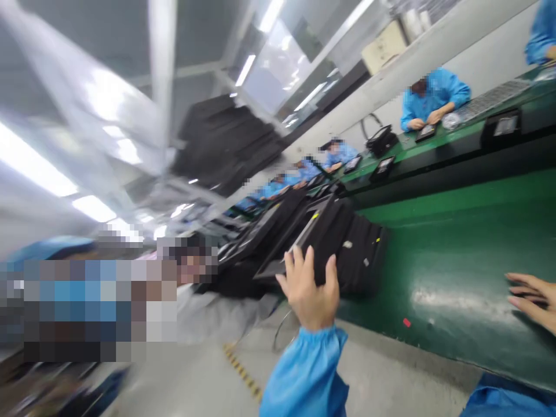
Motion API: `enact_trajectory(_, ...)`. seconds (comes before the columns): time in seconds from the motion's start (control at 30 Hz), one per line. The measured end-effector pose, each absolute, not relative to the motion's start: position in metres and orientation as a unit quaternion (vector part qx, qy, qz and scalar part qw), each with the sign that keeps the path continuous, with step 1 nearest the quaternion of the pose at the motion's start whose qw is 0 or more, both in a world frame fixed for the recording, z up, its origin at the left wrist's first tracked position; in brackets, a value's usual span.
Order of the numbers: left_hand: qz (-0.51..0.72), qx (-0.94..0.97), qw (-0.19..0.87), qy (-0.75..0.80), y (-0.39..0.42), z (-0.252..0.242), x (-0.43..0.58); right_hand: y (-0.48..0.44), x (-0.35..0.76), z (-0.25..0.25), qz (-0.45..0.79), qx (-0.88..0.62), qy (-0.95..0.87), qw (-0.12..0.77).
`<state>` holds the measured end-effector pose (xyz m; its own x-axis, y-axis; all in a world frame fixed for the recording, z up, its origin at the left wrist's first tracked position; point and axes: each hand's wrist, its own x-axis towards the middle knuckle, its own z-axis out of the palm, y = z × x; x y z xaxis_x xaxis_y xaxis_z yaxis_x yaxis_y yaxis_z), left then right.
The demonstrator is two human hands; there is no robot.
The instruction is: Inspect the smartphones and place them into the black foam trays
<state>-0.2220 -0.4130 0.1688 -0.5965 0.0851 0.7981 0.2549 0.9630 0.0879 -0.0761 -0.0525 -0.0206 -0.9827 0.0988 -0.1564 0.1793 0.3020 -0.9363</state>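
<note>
The view is tilted and blurred. My left hand (309,289), in a blue sleeve, reaches out with fingers spread and touches the near end of a black stack of flat devices (347,243) lying on the green belt (456,260). Whether it grips the stack I cannot tell. My right hand (532,298) enters from the right edge with fingers extended and apart, hovering just over the green belt and holding nothing.
Several people in blue coats (434,95) sit along the far side of the line with black tablets (384,165) before them. A person (130,289) is close at the left. Grey floor (208,376) with a yellow striped mark lies below.
</note>
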Motion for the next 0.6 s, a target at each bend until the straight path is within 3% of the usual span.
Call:
enact_trajectory(0.07,-0.167,-0.219,0.424,-0.863,-0.370,0.140,-0.206,-0.064,-0.075,-0.003,-0.569,0.063,0.820,0.016)
enact_trajectory(0.17,-0.279,-0.340,0.317,-0.840,-0.302,0.086,-0.192,-0.065,-0.085,0.025,-0.522,0.024,0.852,-0.009)
enact_trajectory(0.27,-0.384,-0.421,0.187,-0.800,-0.227,0.038,-0.174,-0.031,-0.093,0.048,-0.451,0.045,0.890,-0.045)
enact_trajectory(0.37,-0.456,-0.485,0.010,-0.746,-0.156,0.010,-0.135,0.023,-0.082,0.065,-0.299,0.143,0.941,-0.073)
enact_trajectory(0.5,-0.446,-0.556,-0.211,-0.669,-0.082,-0.002,-0.089,0.106,-0.073,0.075,-0.131,0.269,0.952,-0.057)
enact_trajectory(0.6,-0.392,-0.570,-0.261,-0.673,-0.050,-0.005,-0.077,0.165,-0.082,0.070,-0.064,0.318,0.946,-0.024)
